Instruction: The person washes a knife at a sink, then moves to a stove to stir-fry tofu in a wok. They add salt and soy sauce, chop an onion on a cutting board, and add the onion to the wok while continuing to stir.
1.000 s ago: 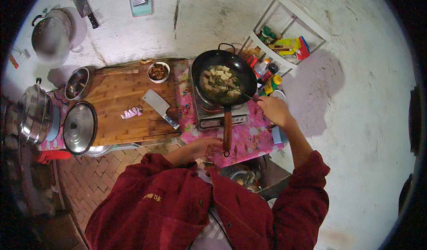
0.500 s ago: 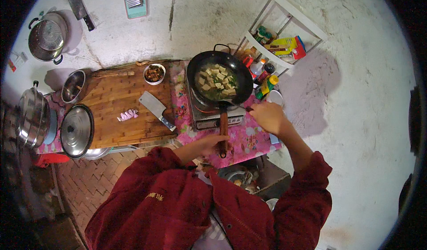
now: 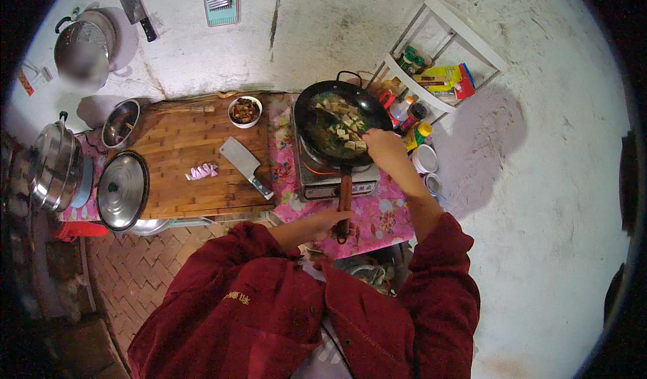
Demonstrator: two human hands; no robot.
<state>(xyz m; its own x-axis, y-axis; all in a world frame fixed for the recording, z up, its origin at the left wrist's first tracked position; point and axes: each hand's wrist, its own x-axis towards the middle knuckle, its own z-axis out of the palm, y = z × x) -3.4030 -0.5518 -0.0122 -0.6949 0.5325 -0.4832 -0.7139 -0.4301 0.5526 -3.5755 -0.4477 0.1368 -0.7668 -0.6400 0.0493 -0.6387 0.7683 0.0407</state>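
A black wok (image 3: 306,133) rests on a portable gas stove (image 3: 317,190), with tofu cubes (image 3: 350,118) and bits of green in it. Its wooden handle (image 3: 346,190) points back at me. My left hand (image 3: 320,225) is closed around the lower end of this handle. Over the wok's right rim, my right hand (image 3: 385,148) is closed on a slim spatula (image 3: 347,130) reaching left into the food. The spatula's head is hard to make out among the tofu. A glow shows beneath the wok.
Left of the stove, a wooden board (image 3: 168,143) bears a cleaver (image 3: 244,165), sliced pale-purple pieces (image 3: 202,171) and a white bowl of dark food (image 3: 244,112). A pot lid (image 3: 122,190) leans at its left edge. Bottles (image 3: 418,135) and a white corner shelf (image 3: 465,28) are at right.
My right hand has moved up and left, from beside the stove to over the wok's rim, pushing the spatula deeper into the tofu. My left hand stays at the handle. The view has shifted slightly.
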